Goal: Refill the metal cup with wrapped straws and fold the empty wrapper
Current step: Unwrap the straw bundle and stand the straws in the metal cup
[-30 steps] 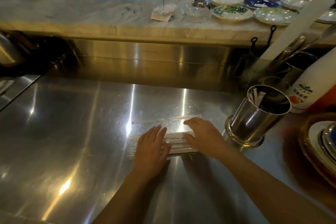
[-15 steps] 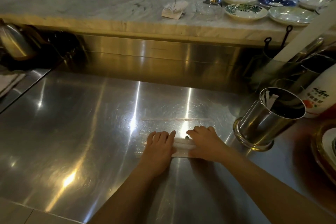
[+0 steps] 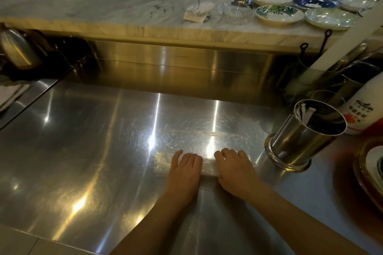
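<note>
A clear, crinkled empty wrapper [image 3: 199,143] lies flat on the steel counter [image 3: 83,151]. Its near edge is folded into a thick strip under my fingers. My left hand [image 3: 184,168] and my right hand [image 3: 236,168] rest palm down side by side on that strip, fingers curled over it. The metal cup [image 3: 296,143] stands tilted in view to the right of my right hand, apart from it. A few white wrapped straws [image 3: 305,113] lean against its inner far-left wall; the rest of its inside is dark.
A white bottle [image 3: 364,107] and a holder of utensils [image 3: 323,80] stand behind the cup. Stacked plates [image 3: 371,163] sit at the right edge. A raised marble ledge [image 3: 124,16] with dishes [image 3: 277,14] runs along the back. A metal kettle [image 3: 16,47] is far left.
Both hands have drawn closer together on the wrapper's near edge, and their fingers have curled from flat. The strip under them is narrower and thicker. The cup has not moved.
</note>
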Available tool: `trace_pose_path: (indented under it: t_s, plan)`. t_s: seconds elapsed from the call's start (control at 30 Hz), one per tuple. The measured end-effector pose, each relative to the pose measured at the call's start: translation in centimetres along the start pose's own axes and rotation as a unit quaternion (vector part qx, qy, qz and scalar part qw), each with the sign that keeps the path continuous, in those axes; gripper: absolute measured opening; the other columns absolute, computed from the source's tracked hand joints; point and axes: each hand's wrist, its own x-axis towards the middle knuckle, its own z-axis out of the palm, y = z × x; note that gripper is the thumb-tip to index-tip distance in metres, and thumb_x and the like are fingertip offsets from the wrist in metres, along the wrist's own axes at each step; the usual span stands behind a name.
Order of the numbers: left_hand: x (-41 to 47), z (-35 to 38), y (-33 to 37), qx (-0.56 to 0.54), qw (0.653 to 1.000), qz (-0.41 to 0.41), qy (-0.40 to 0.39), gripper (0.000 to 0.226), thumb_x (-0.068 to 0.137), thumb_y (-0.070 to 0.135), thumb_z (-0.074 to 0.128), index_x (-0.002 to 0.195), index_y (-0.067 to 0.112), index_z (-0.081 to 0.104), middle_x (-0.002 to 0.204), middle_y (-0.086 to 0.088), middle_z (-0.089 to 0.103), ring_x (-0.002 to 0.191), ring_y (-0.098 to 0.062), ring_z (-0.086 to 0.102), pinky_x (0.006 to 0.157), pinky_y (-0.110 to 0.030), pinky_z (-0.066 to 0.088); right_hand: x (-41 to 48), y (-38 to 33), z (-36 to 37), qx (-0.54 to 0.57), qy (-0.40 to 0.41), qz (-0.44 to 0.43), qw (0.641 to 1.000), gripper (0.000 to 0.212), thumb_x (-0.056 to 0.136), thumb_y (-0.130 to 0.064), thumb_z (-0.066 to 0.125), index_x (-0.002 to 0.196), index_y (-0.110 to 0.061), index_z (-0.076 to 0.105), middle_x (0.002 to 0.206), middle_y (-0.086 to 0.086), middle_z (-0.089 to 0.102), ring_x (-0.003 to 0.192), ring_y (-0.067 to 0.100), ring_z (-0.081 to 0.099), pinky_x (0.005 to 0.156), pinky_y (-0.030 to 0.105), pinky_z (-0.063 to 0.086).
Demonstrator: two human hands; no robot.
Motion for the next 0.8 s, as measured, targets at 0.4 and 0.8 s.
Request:
trace_pose_path:
  t_s: [0.4, 0.8]
  plan:
    - [-3.4, -1.3, 0.3, -0.13, 0.979, -0.053, -0.146, 0.04, 0.084, 0.034, 0.053, 0.119, 0.016, 0.056, 0.141, -0.015, 0.043, 0.129, -0.027, 0.04, 0.108, -0.038, 0.019, -0.9, 2.2, -0.2, 0.104, -0.131, -0.113, 0.979, 0.047, 0.084, -0.053, 0.045, 0.111, -0.018, 0.058, 0.118, 0.002, 0.054, 0.108, 0.021, 0.046, 0.091, 0.036, 0.029]
    - [0.8, -1.6, -1.0, -0.035, 0.957, -0.001, -0.288, 0.047, 0.081, 0.022, 0.058, 0.127, 0.021, 0.045, 0.125, -0.005, 0.054, 0.115, -0.024, 0.048, 0.106, -0.04, 0.017, 0.5, 1.6, -0.3, 0.144, -0.286, -0.025, 0.947, 0.049, 0.068, -0.037, 0.072, 0.107, -0.018, 0.047, 0.102, 0.003, 0.055, 0.087, 0.018, 0.049, 0.074, 0.031, 0.035]
